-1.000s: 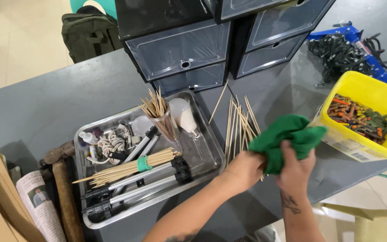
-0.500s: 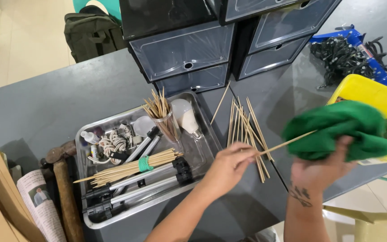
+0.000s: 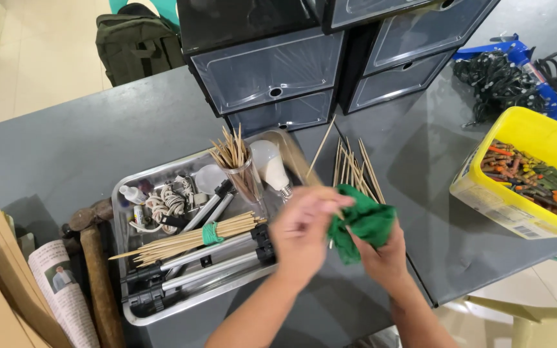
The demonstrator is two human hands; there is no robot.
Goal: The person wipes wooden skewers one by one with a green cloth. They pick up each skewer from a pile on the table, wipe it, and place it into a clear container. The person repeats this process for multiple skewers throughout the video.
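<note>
Green soft cloth (image 3: pixel 363 222) is bunched in the right hand (image 3: pixel 381 254), closed around it near the grey table's (image 3: pixel 85 142) front edge. A thin wooden skewer (image 3: pixel 320 151) is pinched between the left hand's (image 3: pixel 304 229) fingertips, its length laid against the cloth. Light, stiff and likely snappable, it is best gripped mid-shaft. Loose skewers (image 3: pixel 356 171) are fanned just beyond, beside the metal tray (image 3: pixel 130 309).
</note>
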